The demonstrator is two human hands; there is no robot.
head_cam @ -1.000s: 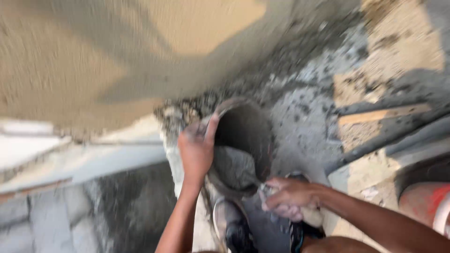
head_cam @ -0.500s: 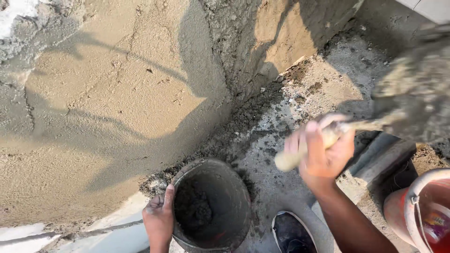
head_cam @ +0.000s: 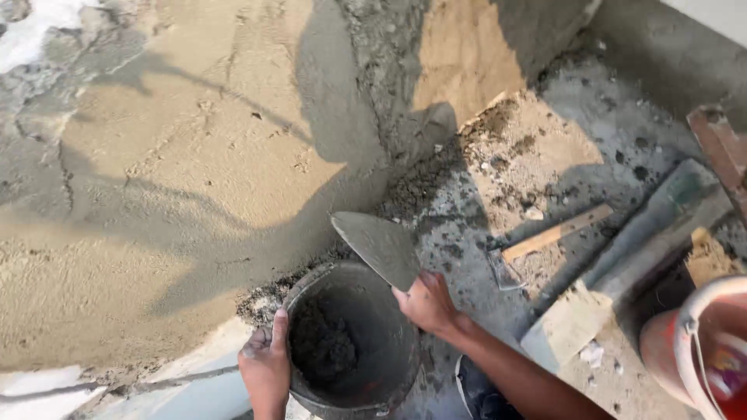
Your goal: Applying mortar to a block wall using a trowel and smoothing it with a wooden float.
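Clenched around the handle, our right hand [head_cam: 426, 303] holds a trowel [head_cam: 380, 247] whose handle is hidden inside the fist, so we see only the blade. That blade is flat, grey with mortar, and runs up and to the left from the hand, its tip hanging just past the far rim of the bucket [head_cam: 389, 311]. Our left hand [head_cam: 266, 365] grips the bucket's near-left rim, thumb hooked over the edge and fingers outside. The bucket sits low in the middle of the view, between our two hands, with a dark lump of wet mortar [head_cam: 323, 350] lying in its bottom left. From the trowel blade the mortar lies down and to the left, closer to our left hand than to our right. Beyond the bucket rises the freshly plastered wall [head_cam: 156, 194], sandy and rough. A wooden stick [head_cam: 556, 232] lies on the spattered floor to the right, well apart from both hands.
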